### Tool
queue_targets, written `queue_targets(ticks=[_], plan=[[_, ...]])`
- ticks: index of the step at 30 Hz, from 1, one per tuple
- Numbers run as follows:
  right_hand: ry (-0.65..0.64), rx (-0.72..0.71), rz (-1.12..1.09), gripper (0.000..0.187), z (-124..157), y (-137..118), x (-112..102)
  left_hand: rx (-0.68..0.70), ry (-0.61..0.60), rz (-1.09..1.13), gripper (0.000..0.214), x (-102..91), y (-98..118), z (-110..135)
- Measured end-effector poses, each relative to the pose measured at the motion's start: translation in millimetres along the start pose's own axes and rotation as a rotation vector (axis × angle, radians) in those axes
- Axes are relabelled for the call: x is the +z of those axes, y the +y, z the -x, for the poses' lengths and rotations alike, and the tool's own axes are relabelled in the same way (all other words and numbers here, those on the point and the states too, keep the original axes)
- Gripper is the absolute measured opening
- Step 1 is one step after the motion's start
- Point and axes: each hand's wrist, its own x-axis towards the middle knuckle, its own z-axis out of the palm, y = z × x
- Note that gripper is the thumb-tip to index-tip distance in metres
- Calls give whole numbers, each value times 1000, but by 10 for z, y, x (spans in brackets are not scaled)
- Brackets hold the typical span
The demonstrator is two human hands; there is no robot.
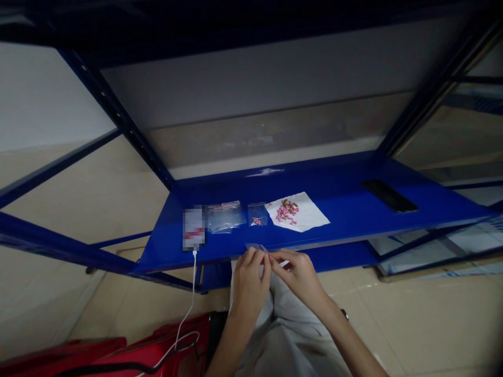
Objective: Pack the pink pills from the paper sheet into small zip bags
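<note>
My left hand and my right hand meet at the front edge of a blue metal shelf. Between their fingertips they pinch a small clear plastic bag. Just beyond them, a white paper sheet holds a heap of pink and brown beads. To its left lie a small clear bag with a few pink beads and a larger clear plastic bag. A pixelated white device has a white cable hanging down from it.
A black smartphone lies face down or dark at the shelf's right side. Blue steel uprights and a shelf above frame the space. Red fabric sits low at left, over a beige tiled floor.
</note>
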Motion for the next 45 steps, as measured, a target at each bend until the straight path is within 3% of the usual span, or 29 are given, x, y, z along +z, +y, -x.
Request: queue_targets(ticks=[5, 11, 15, 20, 26, 29, 30, 32, 34, 36, 39, 41, 45], plan=[[51, 30, 21, 18, -28, 80, -18, 47, 46, -231, 15, -44, -25, -35], [178, 30, 32, 11, -52, 130, -48, 55, 16, -248, 13, -66, -26, -73], [102, -28, 53, 11, -19, 92, -56, 46, 51, -168, 14, -23, 9, -123], [-16, -37, 161, 26, 3, 74, -105, 80, 80, -142, 16, -24, 97, -190], [-163, -46, 54, 23, -77, 120, -167, 225, 7, -85, 15, -24, 124, -279], [-187, -60, -3, 19, -164, 264, -223, 288, -106, 2, 9, 12, 57, -318], [-182, -58, -4, 18, -194, 323, -241, 307, -153, 43, 6, 35, 27, -331], [-149, -29, 17, 14, -252, 429, -270, 329, -214, 103, 27, 100, -37, -359], [-130, 6, 26, 9, -304, 491, -281, 337, -192, 101, 51, 189, -102, -394], [-135, 16, 15, 11, -354, 495, -279, 351, -118, 62, 60, 283, -168, -445], [-108, 2, 42, 19, -434, 453, -286, 369, -35, 7, 53, 386, -272, -562], [-55, -15, 84, 22, -489, 456, -328, 370, -47, -24, 45, 415, -340, -661], [136, 13, 210, 20, -573, 616, -527, 320, -36, -61, 42, 460, -436, -839]])
